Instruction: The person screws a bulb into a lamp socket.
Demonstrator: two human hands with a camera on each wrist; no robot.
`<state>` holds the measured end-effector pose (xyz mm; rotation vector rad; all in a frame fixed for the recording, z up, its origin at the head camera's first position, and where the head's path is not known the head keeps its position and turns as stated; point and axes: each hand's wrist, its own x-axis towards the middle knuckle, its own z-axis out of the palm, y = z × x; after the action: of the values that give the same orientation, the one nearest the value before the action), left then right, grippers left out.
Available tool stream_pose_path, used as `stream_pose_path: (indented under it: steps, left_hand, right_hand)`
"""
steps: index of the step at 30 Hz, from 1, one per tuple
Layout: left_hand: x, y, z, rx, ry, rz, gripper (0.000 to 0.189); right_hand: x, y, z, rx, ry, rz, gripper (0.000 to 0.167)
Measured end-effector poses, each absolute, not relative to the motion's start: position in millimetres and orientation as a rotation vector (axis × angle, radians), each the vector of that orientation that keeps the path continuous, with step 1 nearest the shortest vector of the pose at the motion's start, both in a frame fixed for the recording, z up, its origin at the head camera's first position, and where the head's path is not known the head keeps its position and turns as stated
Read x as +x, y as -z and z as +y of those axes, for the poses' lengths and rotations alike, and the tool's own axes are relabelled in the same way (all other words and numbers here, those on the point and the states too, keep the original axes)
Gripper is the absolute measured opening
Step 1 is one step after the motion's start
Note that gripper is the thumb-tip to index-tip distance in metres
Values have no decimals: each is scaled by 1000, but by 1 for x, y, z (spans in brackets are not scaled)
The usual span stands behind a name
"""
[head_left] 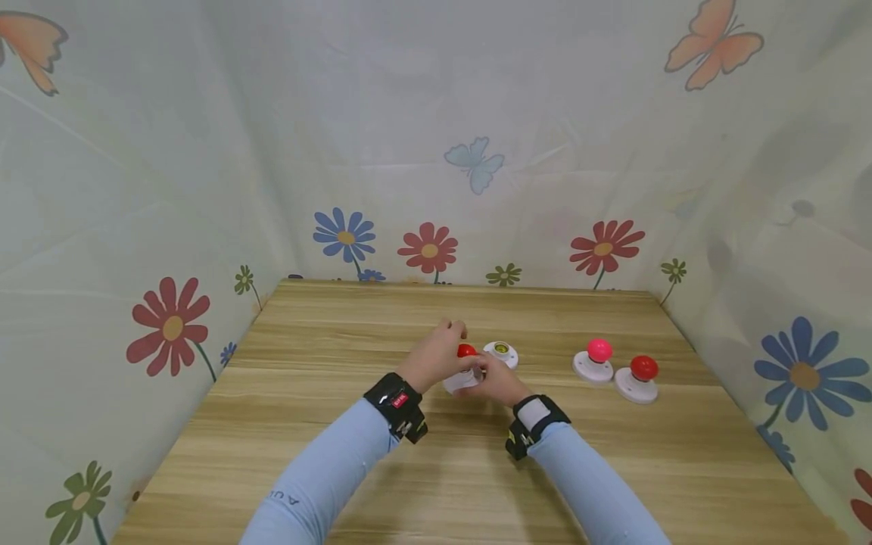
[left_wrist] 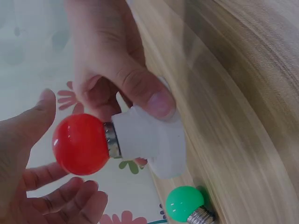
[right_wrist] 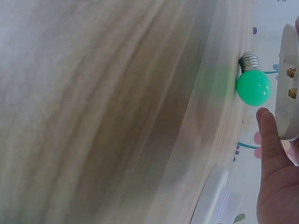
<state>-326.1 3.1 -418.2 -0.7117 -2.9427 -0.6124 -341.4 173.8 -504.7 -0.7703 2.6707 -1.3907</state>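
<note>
My right hand (head_left: pixel 502 384) grips a white lamp holder (left_wrist: pixel 156 142) by its round base, which is tipped off the table. In the left wrist view a red bulb (left_wrist: pixel 80 143) sits in that holder, with some of its metal thread showing. Around the red bulb my left hand (left_wrist: pixel 51 186) has its fingers and thumb spread, the thumb apart from the glass. A green bulb (right_wrist: pixel 253 87) lies loose on the table beyond the hands; in the head view it is hidden. Brass screws show on the underside of the held base (right_wrist: pixel 286 107).
Just right of the hands stands a white lamp holder (head_left: pixel 502 353) without a bulb. Farther right, a holder with a pink bulb (head_left: pixel 599 350) and another with a red bulb (head_left: pixel 643 369) stand on the wooden table (head_left: pixel 327 333). Flower-printed cloth (head_left: pixel 381 136) surrounds the table.
</note>
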Motion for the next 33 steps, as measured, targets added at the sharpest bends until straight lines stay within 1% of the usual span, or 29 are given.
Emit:
stream_pose_path:
  steps: [3,7,13,17,20,22,24,29,33]
  left_hand:
    - [-323,419,5,-691,545,-2919,64]
    - [-322,420,7,-674,469,-2910,61]
    - [-323,418,9,-682,490,-2940,47]
    - [-322,414,8,-763,600,-2975,36]
    - [-323,414,8,-820,678,-2990,34]
    - [-324,415,8,-844,700,-2993,35]
    - [-326,416,7,-862,692,-2997,40]
    - [-325,416,7,-831,755,-3000,65]
    - [-319,414,7,-697,726,-2976,64]
  right_hand:
    - [-341,503,173,-777,1390,2669,62]
    - [-339,500,171,-754,1388,2665,66]
    - [-339,500,170,-716,1367,2686,63]
    - [-340,503,172,-734,1383,2673,65]
    - [-340,506,173,-758,1395,2676,66]
    - [-340,507,174,-767,1388,2688,66]
    - [-341,507,174,-762,1381,2695,66]
    - [-340,506,174,-725,1375,2689,65]
    - [-340,504,174,-745,1406,2642,55]
